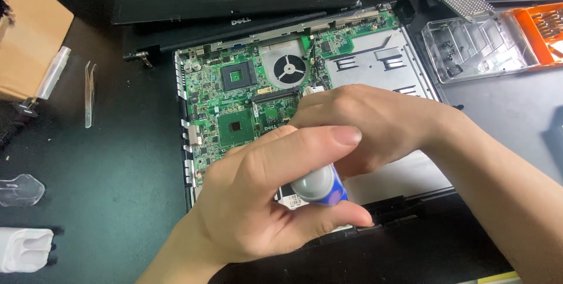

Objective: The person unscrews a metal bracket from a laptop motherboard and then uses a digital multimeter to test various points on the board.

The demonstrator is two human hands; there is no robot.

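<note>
Left hand (258, 202) clamps a blue-and-silver tool (319, 185) over the open laptop board (234, 102); right hand (369, 125) steadies it, grip hidden; next, careful alignment.

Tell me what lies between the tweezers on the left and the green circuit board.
Head view: only bare dark table between the tweezers and the circuit board; nothing else lies there.

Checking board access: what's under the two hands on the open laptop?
Both hands sit over the green board and metal plate. The left hand grips a blue-and-silver tool. The right hand covers the board's middle; the tool's tip and whatever it touches are hidden.
</note>
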